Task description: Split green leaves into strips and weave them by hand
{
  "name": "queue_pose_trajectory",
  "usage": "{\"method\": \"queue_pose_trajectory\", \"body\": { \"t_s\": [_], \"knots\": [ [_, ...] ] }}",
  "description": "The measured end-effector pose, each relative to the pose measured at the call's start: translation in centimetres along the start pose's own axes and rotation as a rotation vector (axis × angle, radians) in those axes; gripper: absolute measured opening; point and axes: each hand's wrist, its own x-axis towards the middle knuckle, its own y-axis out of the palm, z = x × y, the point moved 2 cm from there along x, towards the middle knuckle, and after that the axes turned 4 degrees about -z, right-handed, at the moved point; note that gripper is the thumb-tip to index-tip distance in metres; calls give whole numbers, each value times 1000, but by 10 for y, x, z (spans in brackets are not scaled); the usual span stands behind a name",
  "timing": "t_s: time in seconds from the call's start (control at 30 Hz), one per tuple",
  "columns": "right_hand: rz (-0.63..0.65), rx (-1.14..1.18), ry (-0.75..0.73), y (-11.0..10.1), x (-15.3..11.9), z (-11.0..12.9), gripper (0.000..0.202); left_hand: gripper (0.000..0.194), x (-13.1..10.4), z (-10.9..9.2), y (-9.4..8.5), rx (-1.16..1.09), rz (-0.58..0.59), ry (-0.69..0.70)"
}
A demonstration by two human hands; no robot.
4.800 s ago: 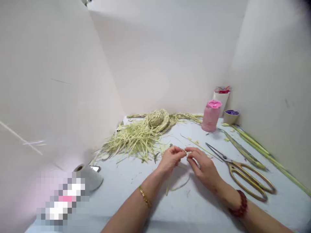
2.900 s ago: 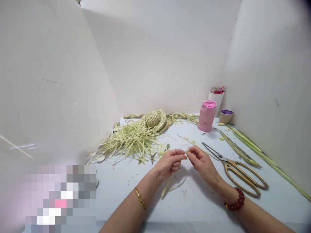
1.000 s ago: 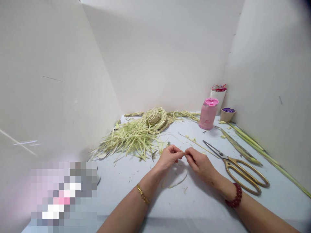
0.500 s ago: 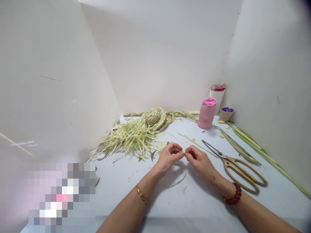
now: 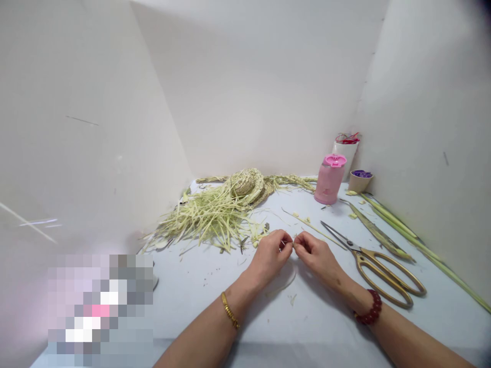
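My left hand (image 5: 270, 255) and my right hand (image 5: 315, 256) meet fingertip to fingertip over the middle of the table. Both are closed in a pinch on a thin, pale plant strip (image 5: 284, 286), whose curved tail shows below the fingers. Most of what lies between the fingertips is hidden. To the right of my right hand lie large scissors (image 5: 378, 268) with gold handles, blades pointing away to the left. Beyond my left hand spreads a heap of pale green plant strips (image 5: 207, 217), with a coiled braid (image 5: 245, 185) at its back.
At the back right stand a pink bottle (image 5: 328, 183), a white cup (image 5: 350, 151) with red bits and a small tan cup (image 5: 359, 183) holding something purple. Long green stalks (image 5: 420, 245) run along the right wall, near a dry leaf (image 5: 378, 232). White walls enclose the table.
My left wrist has turned slightly, and its fingers have curled in more. Both hands stay together at nearly the same place. The whole view has shifted a little.
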Motion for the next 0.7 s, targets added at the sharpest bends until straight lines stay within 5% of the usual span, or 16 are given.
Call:
{"method": "queue_pose_trajectory", "body": {
  "t_s": [0.27, 0.7],
  "knots": [
    [90, 220, 91, 3, 2, -10, 14, 7, -1, 0, 1, -57, -77, -3],
    [23, 6, -7, 0, -1, -3, 14, 8, 0, 3, 0, -68, -41, 5]
  ]
}}
